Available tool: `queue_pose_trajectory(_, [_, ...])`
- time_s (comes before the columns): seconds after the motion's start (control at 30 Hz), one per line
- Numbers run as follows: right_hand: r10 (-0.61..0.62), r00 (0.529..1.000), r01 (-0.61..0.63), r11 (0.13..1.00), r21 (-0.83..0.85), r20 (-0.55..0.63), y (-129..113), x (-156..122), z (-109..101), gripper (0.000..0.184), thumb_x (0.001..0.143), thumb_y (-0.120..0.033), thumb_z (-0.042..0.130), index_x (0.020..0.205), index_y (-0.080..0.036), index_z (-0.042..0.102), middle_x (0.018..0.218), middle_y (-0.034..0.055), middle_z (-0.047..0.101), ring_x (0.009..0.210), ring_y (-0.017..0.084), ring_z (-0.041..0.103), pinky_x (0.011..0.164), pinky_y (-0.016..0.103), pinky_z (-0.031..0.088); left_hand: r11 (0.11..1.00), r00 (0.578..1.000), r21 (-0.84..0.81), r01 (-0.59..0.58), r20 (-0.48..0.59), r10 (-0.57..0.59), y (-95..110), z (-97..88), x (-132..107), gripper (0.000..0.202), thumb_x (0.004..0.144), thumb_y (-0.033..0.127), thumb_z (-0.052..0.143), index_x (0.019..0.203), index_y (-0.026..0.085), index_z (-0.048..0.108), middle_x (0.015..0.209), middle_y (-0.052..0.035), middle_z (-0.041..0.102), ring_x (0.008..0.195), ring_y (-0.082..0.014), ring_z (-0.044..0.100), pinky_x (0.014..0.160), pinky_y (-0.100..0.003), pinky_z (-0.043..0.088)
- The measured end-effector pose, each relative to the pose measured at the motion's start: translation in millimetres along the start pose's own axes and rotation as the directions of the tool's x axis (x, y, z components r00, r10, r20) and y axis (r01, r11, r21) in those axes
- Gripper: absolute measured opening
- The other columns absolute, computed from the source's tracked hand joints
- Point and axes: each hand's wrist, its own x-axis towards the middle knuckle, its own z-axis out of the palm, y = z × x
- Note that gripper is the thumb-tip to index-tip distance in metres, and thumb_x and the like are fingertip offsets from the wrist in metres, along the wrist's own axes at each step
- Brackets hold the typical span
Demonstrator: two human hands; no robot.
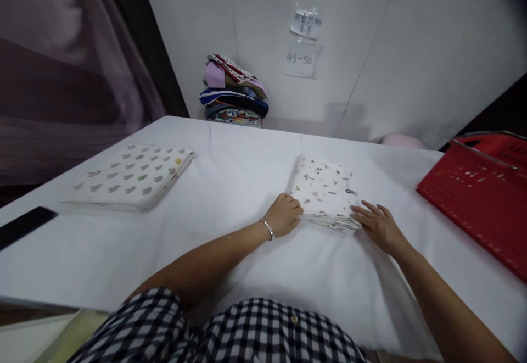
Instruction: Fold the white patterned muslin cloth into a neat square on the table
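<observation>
A folded white cloth (323, 187) with a small scattered print lies on the table in front of me, its stacked layers showing along the near edge. My left hand (284, 214), a silver bracelet at its wrist, is closed on the near left corner of this cloth; its fingertips are partly hidden. At the near right corner, my right hand (379, 224) is open, with fingers spread and some fingertips touching the cloth's edge. Farther left lies another folded white cloth (134, 173) with grey mushroom-like shapes, apart from both hands.
The white-covered table (230, 165) runs across the view. A red plastic basket (481, 187) stands at the right. A dark flat object (27, 225) lies on the left edge. Behind the table, a stack of folded fabrics (234, 91) sits by the wall below paper signs (303, 60).
</observation>
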Motion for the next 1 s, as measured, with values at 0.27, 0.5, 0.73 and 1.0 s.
queue_pose_trajectory(0.27, [0.177, 0.961, -0.118, 0.958, 0.261, -0.214, -43.1, -1.2, -9.7, 0.024, 0.087, -0.025, 0.047, 0.103, -0.024, 0.065, 0.103, 0.006, 0.067, 0.1, 0.022, 0.059, 0.085, 0.042, 0.048, 0.988, 0.998, -0.149, 0.047, -0.029, -0.051, 12.7, -1.4, 7.9, 0.017, 0.088, 0.03, 0.05, 0.095, 0.021, 0.062, 0.091, -0.0036, 0.06, 0.089, -0.0189, 0.05, 0.084, -0.037, 0.035])
queue_pose_trajectory(0.5, [0.166, 0.966, -0.14, 0.98, 0.139, -0.199, -50.3, -7.8, -5.7, 0.025, 0.09, -0.025, 0.044, 0.1, -0.022, 0.067, 0.097, 0.0079, 0.067, 0.088, 0.022, 0.058, 0.075, 0.039, 0.047, 0.99, 0.998, -0.129, 0.055, -0.008, -0.056, 17.3, 8.7, 19.0, 0.018, 0.09, 0.025, 0.047, 0.095, 0.022, 0.064, 0.089, -0.0035, 0.061, 0.087, -0.0182, 0.05, 0.081, -0.035, 0.036])
queue_pose_trajectory(0.73, [0.145, 0.965, -0.147, 0.989, 0.008, -0.219, -45.7, -7.7, 3.9, 0.026, 0.089, -0.016, 0.043, 0.1, -0.02, 0.066, 0.096, 0.0083, 0.066, 0.086, 0.022, 0.054, 0.071, 0.036, 0.043, 0.998, 0.998, -0.046, 0.053, 0.018, -0.053, 18.7, 7.0, 21.6, 0.02, 0.092, 0.023, 0.044, 0.09, 0.019, 0.063, 0.087, -0.004, 0.061, 0.084, -0.0181, 0.051, 0.079, -0.034, 0.037])
queue_pose_trajectory(1.0, [0.12, 0.974, -0.108, 0.991, 0.073, -0.191, -48.6, -12.1, 1.7, 0.028, 0.09, -0.015, 0.04, 0.104, -0.02, 0.064, 0.096, 0.0087, 0.064, 0.087, 0.021, 0.054, 0.07, 0.034, 0.046, 0.997, 0.997, -0.027, 0.074, 0.001, -0.074, 20.9, 8.0, 19.9, 0.021, 0.092, 0.023, 0.043, 0.085, 0.018, 0.061, 0.084, -0.0041, 0.06, 0.083, -0.0189, 0.05, 0.077, -0.035, 0.037])
